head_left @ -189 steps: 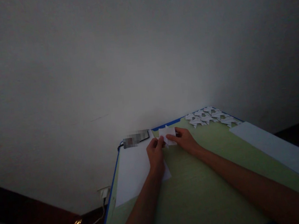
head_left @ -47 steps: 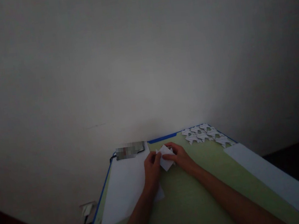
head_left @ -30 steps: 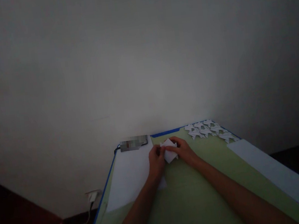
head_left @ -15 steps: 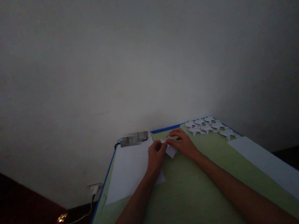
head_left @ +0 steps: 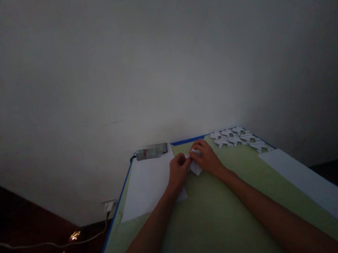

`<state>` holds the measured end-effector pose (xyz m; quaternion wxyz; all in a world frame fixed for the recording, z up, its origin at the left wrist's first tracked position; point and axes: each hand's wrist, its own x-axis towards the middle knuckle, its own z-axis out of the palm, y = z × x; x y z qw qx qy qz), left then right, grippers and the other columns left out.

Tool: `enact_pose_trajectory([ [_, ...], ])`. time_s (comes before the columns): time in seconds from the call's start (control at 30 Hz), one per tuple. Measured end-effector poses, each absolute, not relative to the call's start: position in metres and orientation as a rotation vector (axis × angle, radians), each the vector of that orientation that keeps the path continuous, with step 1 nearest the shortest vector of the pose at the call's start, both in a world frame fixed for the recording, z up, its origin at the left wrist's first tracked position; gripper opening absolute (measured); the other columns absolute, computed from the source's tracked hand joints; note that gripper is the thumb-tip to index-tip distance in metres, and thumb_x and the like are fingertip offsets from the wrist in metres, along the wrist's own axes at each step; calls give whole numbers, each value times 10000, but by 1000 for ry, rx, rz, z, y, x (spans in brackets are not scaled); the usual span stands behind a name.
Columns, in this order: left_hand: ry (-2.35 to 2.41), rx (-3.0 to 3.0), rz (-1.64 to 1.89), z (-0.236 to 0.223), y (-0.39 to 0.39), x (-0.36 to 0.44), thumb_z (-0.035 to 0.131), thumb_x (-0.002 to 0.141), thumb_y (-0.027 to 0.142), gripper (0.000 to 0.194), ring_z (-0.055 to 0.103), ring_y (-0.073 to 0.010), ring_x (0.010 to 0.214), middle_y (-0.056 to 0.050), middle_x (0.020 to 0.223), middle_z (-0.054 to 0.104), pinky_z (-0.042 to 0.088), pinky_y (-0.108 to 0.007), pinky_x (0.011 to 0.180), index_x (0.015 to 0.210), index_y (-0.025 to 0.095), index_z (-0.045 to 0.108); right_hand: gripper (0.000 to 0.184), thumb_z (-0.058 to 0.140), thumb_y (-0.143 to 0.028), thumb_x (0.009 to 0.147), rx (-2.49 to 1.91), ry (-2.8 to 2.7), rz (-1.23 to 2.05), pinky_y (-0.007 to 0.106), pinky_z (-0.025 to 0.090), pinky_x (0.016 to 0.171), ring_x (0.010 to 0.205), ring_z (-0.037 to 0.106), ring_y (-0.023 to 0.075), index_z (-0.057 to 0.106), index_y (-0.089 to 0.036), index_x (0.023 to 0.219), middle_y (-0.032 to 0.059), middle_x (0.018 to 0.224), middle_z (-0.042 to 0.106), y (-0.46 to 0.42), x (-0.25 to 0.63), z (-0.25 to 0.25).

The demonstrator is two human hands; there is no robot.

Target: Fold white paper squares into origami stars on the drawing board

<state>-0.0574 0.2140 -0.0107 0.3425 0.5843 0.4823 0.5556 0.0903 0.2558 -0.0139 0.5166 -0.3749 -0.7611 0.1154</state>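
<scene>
A small folded piece of white paper [head_left: 196, 167] lies on the green table [head_left: 223, 218] near its far edge. My left hand [head_left: 179, 171] pinches the paper's left side with curled fingers. From the other side my right hand [head_left: 206, 158] presses down on it, fingers bent over its top. Only a pointed corner of the paper shows between the two hands. The room is dim.
A white sheet [head_left: 147, 184] lies under my left wrist, a dark device [head_left: 152, 151] behind it. Several folded white paper pieces [head_left: 238, 137] cluster at the far right corner. A long white strip [head_left: 312, 187] runs along the right edge. A wall socket [head_left: 107, 206] and cables are on the floor.
Both hands stayed on the paper, turning and refolding it; it looks smaller and more pointed now than a second ago. The camera view shifted slightly.
</scene>
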Motion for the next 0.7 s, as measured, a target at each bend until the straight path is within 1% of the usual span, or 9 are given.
enact_pose_trajectory([
  [0.1,1256,1531,1445,-10,213,-57,709,746,437,324,411,-113,567,49,576,463,311,-239,535,635,182,544,108,610,-217,898,-908,-1830,279,402,479,916,974,597,242,685,-203,822,80,958,618,254,91,-13],
  [0.27,1248,1505,1452,-9,213,-57,696,750,441,314,430,-119,574,40,584,483,323,-244,546,644,175,566,116,661,-248,890,-904,-1794,286,392,490,876,933,603,236,757,-211,837,72,926,616,254,94,-11],
  [0.43,1251,1466,1468,-11,213,-59,702,759,437,298,475,-129,586,22,609,541,359,-245,562,674,168,606,192,629,-271,935,-914,-1852,226,432,475,907,983,583,253,804,-256,1016,91,994,627,257,96,-16],
  [0.57,1252,1411,1512,-12,214,-60,722,755,461,331,475,-121,580,21,609,542,357,-237,553,660,167,602,253,619,-255,937,-898,-1947,139,457,442,917,1001,551,260,783,-291,1127,97,1022,610,253,94,-15],
  [0.7,1212,1360,1545,-12,215,-60,740,731,547,416,457,-114,561,25,580,525,353,-230,535,642,170,586,327,573,-235,952,-900,-2031,100,458,414,905,994,527,256,740,-299,1225,95,1023,597,249,93,-14],
])
